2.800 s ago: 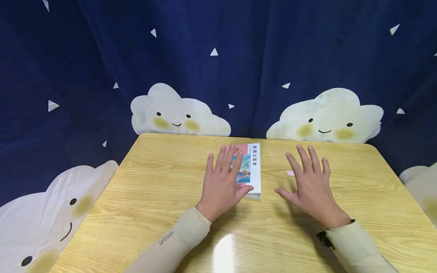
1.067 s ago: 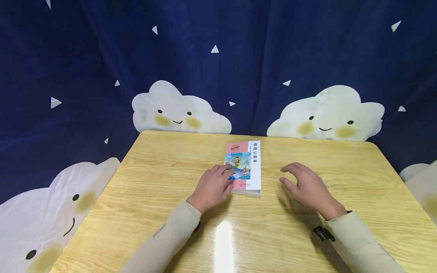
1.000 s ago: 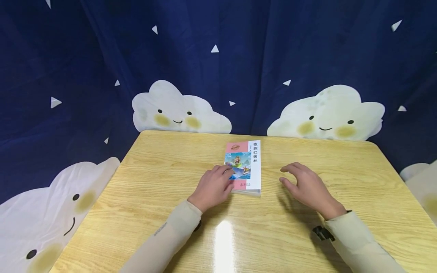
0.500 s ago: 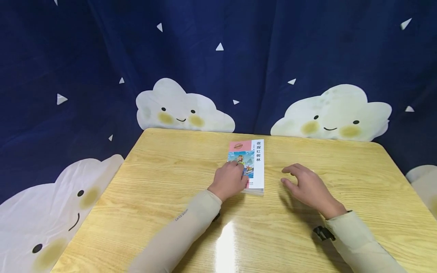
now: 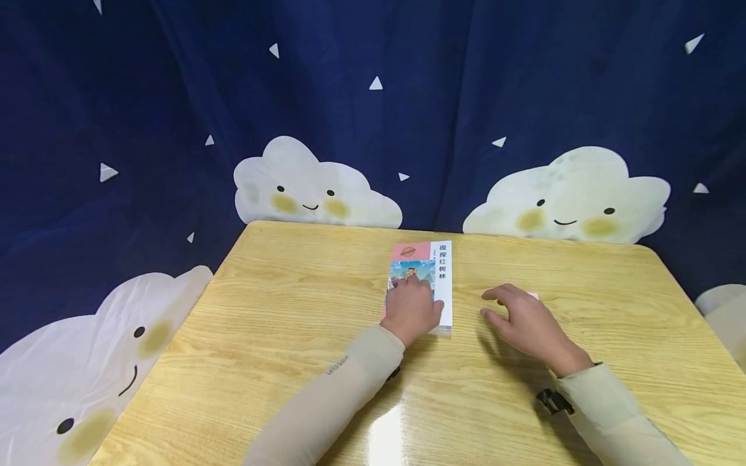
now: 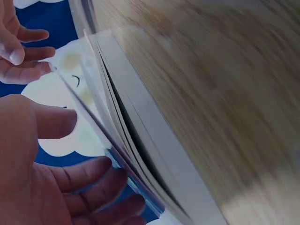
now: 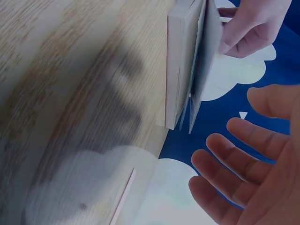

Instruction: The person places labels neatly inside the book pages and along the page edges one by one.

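Note:
A paperback book (image 5: 444,288) with a pink and white cover and a blue picture lies near the middle of the wooden table. My left hand (image 5: 411,309) is over its lower left part, fingers loosely bent and touching the cover. In the left wrist view, the fingertips lie along the book's front cover (image 6: 133,176), the thumb apart from it. Gaps show between the cover and the pages (image 7: 187,70) in the right wrist view. My right hand (image 5: 527,327) hovers to the right of the book, fingers relaxed, holding nothing.
A thin pink strip (image 5: 533,296) lies on the table behind my right hand, mostly hidden by it; the right wrist view shows more of the strip (image 7: 123,197). A dark blue curtain (image 5: 431,116) with cloud faces hangs at the table's (image 5: 291,291) far edge.
My left hand, first spread flat above the book, drew back to its left edge, then moved right over the cover. My right hand relaxed from spread fingers and has since stayed nearly still.

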{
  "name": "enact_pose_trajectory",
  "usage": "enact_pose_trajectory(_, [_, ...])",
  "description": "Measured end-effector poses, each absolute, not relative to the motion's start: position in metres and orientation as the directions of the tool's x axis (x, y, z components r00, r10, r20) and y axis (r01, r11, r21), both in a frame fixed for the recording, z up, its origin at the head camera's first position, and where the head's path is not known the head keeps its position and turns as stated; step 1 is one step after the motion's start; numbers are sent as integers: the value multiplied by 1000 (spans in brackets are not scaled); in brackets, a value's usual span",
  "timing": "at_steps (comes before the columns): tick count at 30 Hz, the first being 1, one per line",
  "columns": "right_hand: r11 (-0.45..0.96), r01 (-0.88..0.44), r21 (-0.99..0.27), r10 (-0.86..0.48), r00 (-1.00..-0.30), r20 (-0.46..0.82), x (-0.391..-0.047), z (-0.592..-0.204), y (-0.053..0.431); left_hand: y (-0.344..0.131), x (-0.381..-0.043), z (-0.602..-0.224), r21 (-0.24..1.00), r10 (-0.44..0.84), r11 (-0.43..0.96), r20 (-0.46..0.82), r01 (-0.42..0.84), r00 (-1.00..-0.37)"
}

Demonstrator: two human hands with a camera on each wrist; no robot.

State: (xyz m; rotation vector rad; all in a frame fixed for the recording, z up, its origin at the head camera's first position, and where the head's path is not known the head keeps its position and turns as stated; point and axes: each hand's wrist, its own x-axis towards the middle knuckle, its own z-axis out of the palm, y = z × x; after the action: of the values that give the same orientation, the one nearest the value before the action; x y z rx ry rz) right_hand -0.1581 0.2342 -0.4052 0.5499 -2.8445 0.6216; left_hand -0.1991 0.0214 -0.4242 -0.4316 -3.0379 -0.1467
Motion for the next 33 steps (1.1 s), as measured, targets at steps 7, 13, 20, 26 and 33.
enact_pose_trajectory(7, [850, -394, -350, -325, -915, 240, -157, -408, 235, 36, -194, -428, 52, 185, 982, -16, 184, -983])
enact_pose_trajectory(13, [849, -400, -346, -327, -911, 251, -156, -409, 236, 56, -190, -431, -93, 108, 989, -45, 112, -993])
enact_pose_trajectory(20, [847, -400, -351, -330, -912, 243, -157, -409, 238, 74, -187, -436, -139, 17, 990, -8, 18, -1000])
enact_pose_trajectory(26, [846, -401, -351, -333, -912, 239, -156, -412, 240, 78, -188, -438, -114, -4, 993, 2, -4, -1000])
enact_pose_trajectory(33, [852, -395, -344, -332, -915, 229, -156, -412, 243, 75, -192, -436, -138, 38, 990, -13, 40, -999])
